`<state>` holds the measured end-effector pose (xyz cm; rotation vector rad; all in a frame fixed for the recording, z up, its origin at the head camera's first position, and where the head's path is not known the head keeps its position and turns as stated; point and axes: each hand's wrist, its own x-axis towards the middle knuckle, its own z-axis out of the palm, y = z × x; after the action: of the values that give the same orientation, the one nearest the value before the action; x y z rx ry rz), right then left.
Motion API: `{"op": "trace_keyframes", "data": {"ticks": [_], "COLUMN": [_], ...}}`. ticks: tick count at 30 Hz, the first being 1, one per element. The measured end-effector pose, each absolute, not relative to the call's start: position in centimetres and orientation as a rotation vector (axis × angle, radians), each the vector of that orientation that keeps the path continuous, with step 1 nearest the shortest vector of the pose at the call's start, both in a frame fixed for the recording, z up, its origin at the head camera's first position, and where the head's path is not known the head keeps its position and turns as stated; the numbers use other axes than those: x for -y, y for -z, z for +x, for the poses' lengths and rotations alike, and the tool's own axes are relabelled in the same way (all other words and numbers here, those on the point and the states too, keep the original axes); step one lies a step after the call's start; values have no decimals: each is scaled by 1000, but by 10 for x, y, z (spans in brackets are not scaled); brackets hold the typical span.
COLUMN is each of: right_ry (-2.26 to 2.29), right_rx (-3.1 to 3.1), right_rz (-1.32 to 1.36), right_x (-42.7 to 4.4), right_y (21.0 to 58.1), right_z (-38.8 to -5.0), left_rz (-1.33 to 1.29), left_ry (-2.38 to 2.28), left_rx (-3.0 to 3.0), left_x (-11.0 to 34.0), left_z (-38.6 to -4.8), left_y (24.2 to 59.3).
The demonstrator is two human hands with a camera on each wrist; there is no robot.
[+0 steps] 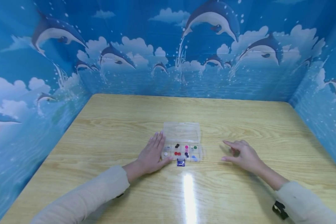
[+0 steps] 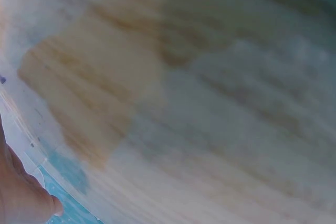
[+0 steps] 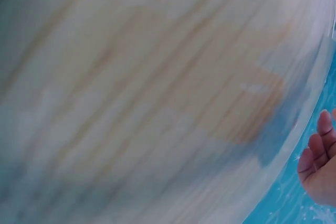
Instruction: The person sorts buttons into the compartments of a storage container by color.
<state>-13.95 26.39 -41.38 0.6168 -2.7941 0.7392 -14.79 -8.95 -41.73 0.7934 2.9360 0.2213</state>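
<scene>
A clear plastic compartment box (image 1: 200,152) lies on the table with its transparent lid (image 1: 182,132) folded back. Small round pieces sit in its compartments: black ones (image 1: 177,145), red ones (image 1: 177,153), a pink one (image 1: 186,147), a green one (image 1: 195,147) and others. My left hand (image 1: 152,155) rests along the box's left side, fingers straight and thumb stretched toward its front edge. At that front edge is a small blue-purple piece (image 1: 180,163), perhaps the clasp. Right of the box, my right hand (image 1: 243,155) is held apart from it, thumb and forefinger spread, with no object visible between them.
The wood-grain table (image 1: 123,118) extends around the box on every side. A blue curtain (image 1: 168,77) printed with dolphins closes off its back and sides. Bright glare (image 1: 189,196) lies on the tabletop in front. Both wrist views show mostly blurred tabletop.
</scene>
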Motion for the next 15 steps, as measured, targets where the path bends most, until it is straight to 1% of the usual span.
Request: {"op": "trace_keyframes", "data": {"ticks": [15], "right_ry": [-756], "right_rx": [2785], "right_rz": [656], "right_x": [-282], "right_y": [420], "right_z": [-147], "left_rz": [810], "left_ry": [-216], "left_rx": [-2950], "left_x": [90], "left_z": [-148], "left_y": [418]}}
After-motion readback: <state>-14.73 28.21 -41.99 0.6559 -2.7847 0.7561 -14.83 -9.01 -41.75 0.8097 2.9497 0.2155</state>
